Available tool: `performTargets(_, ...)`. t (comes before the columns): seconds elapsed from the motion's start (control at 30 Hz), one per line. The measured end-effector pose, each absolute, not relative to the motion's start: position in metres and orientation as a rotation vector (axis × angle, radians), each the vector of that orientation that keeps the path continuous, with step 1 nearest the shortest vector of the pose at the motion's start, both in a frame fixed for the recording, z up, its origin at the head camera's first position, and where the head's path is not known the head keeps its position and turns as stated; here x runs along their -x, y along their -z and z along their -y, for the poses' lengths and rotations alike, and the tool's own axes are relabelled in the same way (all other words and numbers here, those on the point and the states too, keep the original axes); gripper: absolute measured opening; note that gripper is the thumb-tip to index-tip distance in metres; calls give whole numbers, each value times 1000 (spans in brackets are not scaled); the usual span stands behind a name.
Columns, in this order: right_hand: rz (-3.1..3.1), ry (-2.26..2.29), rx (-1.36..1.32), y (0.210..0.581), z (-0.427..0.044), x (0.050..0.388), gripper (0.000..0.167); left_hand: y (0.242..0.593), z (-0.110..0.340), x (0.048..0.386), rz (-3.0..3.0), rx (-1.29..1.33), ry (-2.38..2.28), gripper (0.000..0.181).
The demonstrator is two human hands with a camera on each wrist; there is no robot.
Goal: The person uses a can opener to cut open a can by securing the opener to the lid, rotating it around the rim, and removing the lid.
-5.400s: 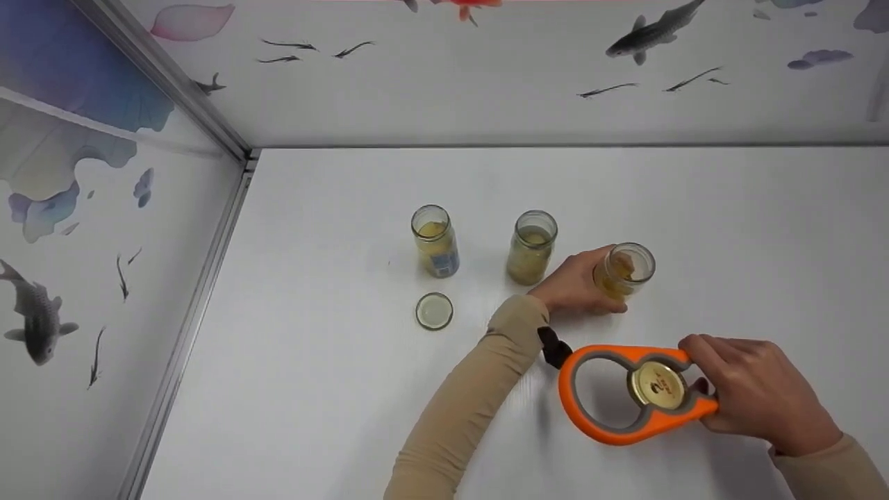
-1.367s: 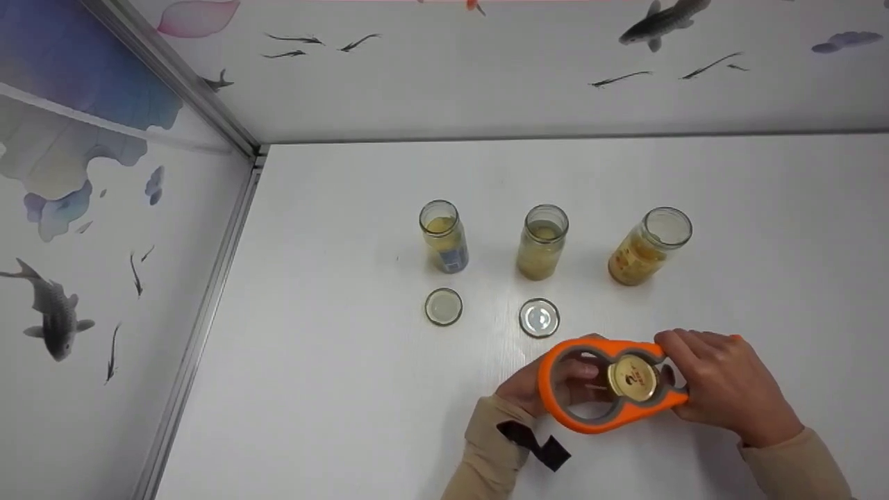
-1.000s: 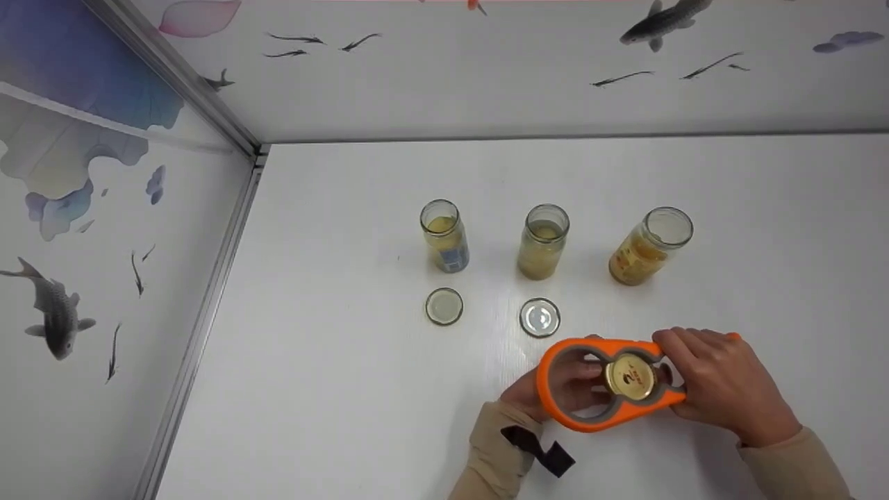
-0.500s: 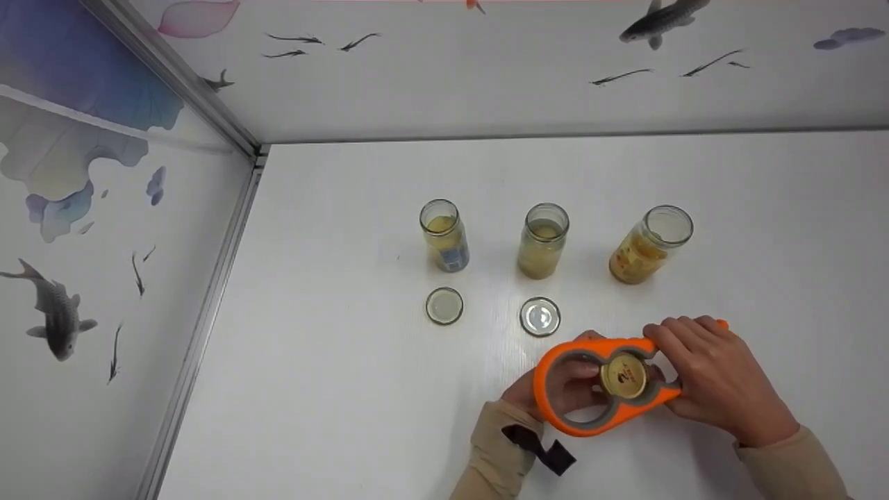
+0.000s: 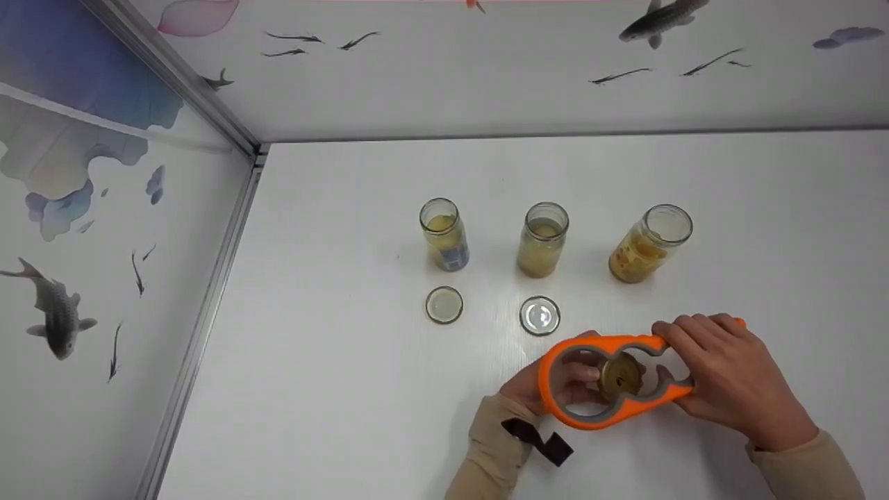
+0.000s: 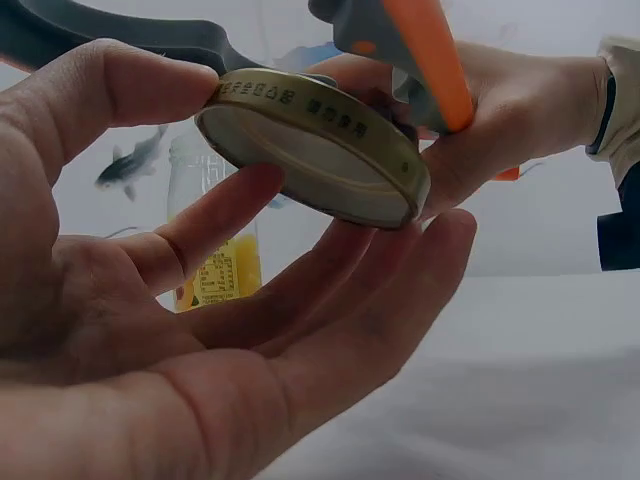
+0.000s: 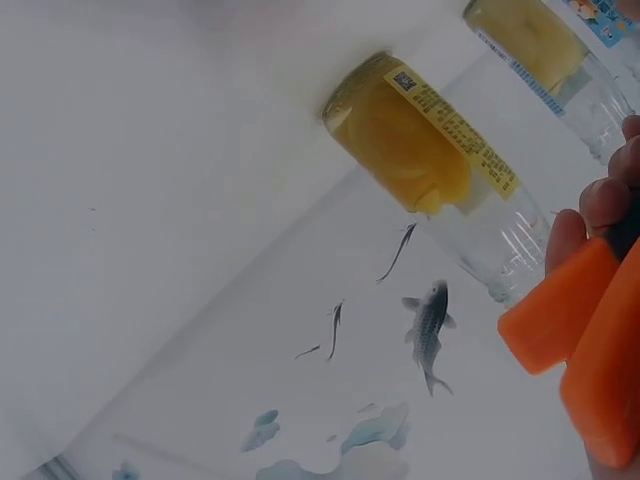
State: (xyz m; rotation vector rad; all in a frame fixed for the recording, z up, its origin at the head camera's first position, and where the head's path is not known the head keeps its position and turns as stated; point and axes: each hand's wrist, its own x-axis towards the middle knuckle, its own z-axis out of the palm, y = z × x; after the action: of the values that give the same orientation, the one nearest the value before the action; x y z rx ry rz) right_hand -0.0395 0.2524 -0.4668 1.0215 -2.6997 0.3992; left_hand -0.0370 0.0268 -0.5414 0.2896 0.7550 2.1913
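My left hand (image 6: 190,340) pinches a gold jar lid (image 6: 320,125) between thumb and fingers, its pale underside partly showing. In the head view this lid (image 5: 620,375) sits tilted within the outline of the orange-and-grey jar opener (image 5: 590,423), apart from the inner notches on its handle side. My right hand (image 5: 733,375) grips the opener's handles, whose orange ends (image 7: 610,370) show in the right wrist view. The opener's frame partly hides my left hand in the head view. Beyond both hands stands an open glass jar (image 5: 633,260) with yellow-orange contents.
Two more open jars, a middle one (image 5: 539,257) and a left one (image 5: 446,251), stand in a row with it on the white table (image 5: 333,333). Lids lie underside up before them, one left (image 5: 444,305) and one middle (image 5: 539,316). Printed panels border the table.
My left hand has let go of the right jar and taken the gold lid. The lid has moved left out of the opener's notches and tilted. The opener's handles have spread.
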Motion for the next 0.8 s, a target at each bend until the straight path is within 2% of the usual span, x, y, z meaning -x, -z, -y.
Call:
performTargets(0.27,2694,-419,-971,465,-262,39,57,546,-32,50,-837,-461,-2169,61)
performTargets(0.33,2700,-435,-944,466,-265,38,58,547,-32,53,-875,-493,-2170,54)
performTargets(0.4,2709,-445,-914,466,-268,36,57,548,-31,55,-922,-473,-2163,37)
performTargets(0.47,2723,-457,-880,467,-271,34,56,548,-28,56,-963,-430,-2150,28)
performTargets(0.8,2796,-454,-718,473,-284,21,59,538,-27,65,-1287,-395,-1982,41)
